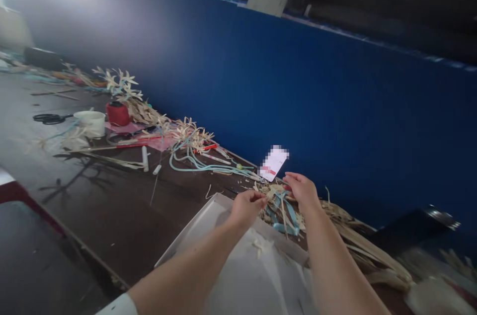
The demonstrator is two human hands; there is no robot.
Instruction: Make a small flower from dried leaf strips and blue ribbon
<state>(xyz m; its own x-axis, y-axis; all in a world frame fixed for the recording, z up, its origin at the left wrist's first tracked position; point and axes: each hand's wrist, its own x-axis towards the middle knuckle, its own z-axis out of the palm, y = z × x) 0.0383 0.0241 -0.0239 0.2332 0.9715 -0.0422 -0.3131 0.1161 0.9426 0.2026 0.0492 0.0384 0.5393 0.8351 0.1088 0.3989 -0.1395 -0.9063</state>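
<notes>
My left hand [246, 209] is closed in a pinch at the near side of a pile of pale dried strips [274, 190]; what its fingertips hold, if anything, I cannot make out. Across the pile, my right hand [303, 192] has its index finger and thumb apart, with nothing clearly held between them. Light blue ribbon [292, 215] lies looped among the strips below both hands. Under my forearms is a shallow white box [219, 255] with a small pale flower-like piece [261, 245] inside. A lit phone [274, 163] leans against the blue wall just beyond the fingers.
A blue partition [208, 71] runs along the table's far edge. Blue-stemmed straw flowers [190, 133], a red thread spool [118, 114], a white cup [91, 123] and black scissors [52, 118] lie leftward. Long dried husks [372, 250] and a dark object [413, 225] are at right.
</notes>
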